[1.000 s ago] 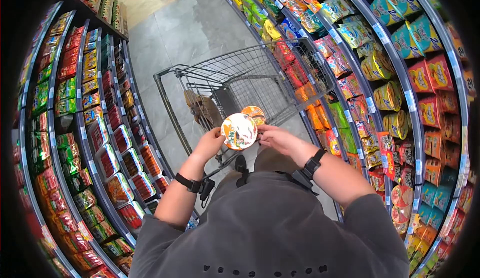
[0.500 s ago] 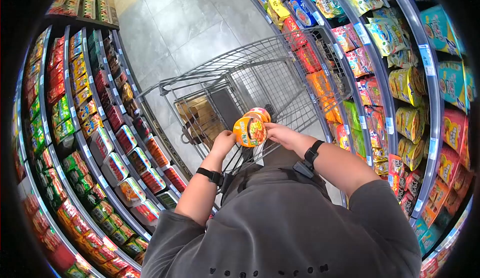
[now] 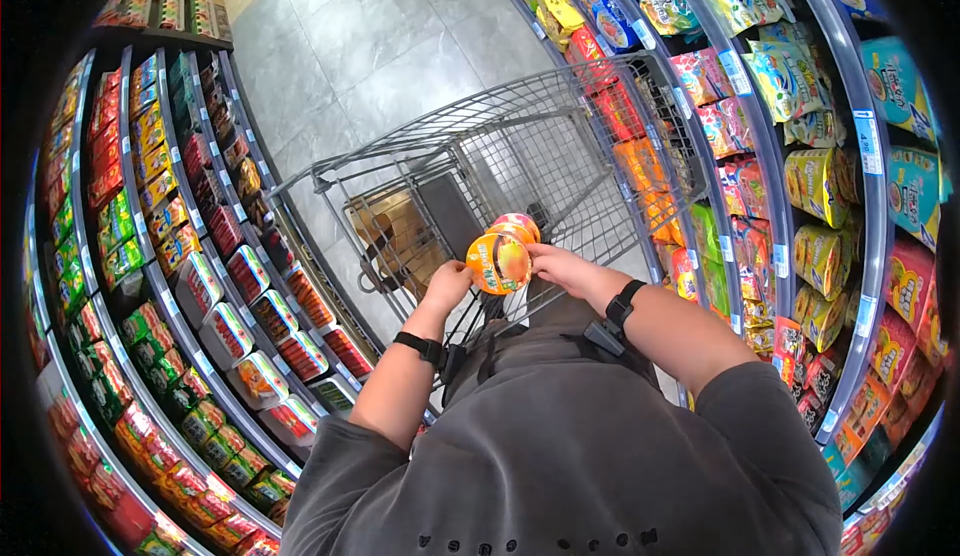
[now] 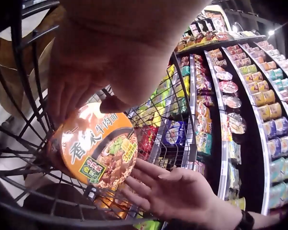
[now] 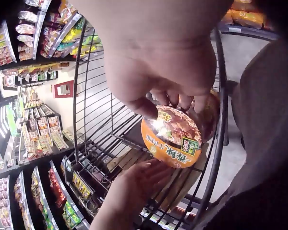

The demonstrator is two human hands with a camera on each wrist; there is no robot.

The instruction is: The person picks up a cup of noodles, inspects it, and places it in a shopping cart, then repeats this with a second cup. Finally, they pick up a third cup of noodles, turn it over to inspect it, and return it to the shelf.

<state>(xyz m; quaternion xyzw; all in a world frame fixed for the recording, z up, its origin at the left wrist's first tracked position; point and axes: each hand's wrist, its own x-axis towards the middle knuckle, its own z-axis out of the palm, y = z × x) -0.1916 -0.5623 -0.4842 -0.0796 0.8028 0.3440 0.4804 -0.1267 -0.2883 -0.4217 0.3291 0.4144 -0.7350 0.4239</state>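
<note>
Both hands hold a round, orange-lidded noodle bowl (image 3: 500, 264) above the near end of the wire cart (image 3: 480, 136). The left hand (image 3: 450, 284) grips its left side; in the left wrist view, this hand's thumb lies on the lid (image 4: 98, 143) and its fingers go round the side. At the bowl's other side is the right hand (image 3: 562, 268), its thumb at the lid's rim and its fingers behind in the right wrist view. A second round bowl (image 3: 520, 224) shows just behind the first; what supports it is hidden.
Shelves of packaged food (image 3: 220, 326) line the left side, and shelves of bagged noodles (image 3: 820, 196) stand close on the right. A brown item (image 3: 385, 236) lies at the cart's left end. Grey tiled floor (image 3: 370, 36) stretches beyond the cart.
The bowl's lid has turned from a glare-whitened angle to show its orange print. The head view has shifted, with the right shelves appearing closer. Both hands still hold the bowl.
</note>
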